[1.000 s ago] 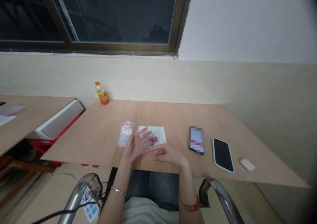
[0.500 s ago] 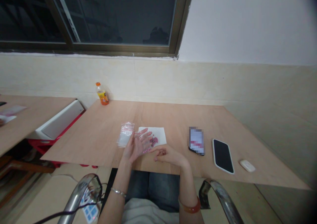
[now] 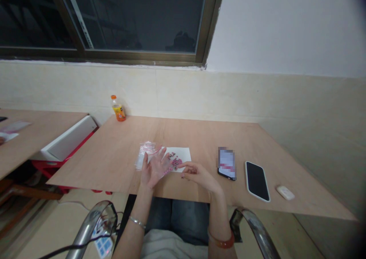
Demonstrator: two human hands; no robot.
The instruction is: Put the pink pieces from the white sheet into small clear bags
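My left hand (image 3: 154,171) is palm up with its fingers spread, over the near left corner of a white sheet of paper (image 3: 184,154). A clear zip bag with a reddish seal line seems to lie across its palm and fingers; I cannot tell whether the hand grips it. Small pink and dark beads (image 3: 175,163) form a loose patch on the paper, beside those fingers. To the right, my right hand (image 3: 197,174) reaches toward the beads, index finger stretched out, thumb apart below it, other fingers curled. Nothing shows between its fingertips.
A stack of clear zip bags (image 3: 141,156) lies left of the paper. On the right of the table (image 3: 200,133) are a phone (image 3: 227,163), a white-edged dark tablet-like device (image 3: 257,180) and a small white case (image 3: 285,192). An orange drink bottle (image 3: 118,109) stands at the back left.
My left hand has turned flatter, its thumb moving left and away from the bag's edge. My right hand has shifted slightly right. The beads look more spread out on the paper.
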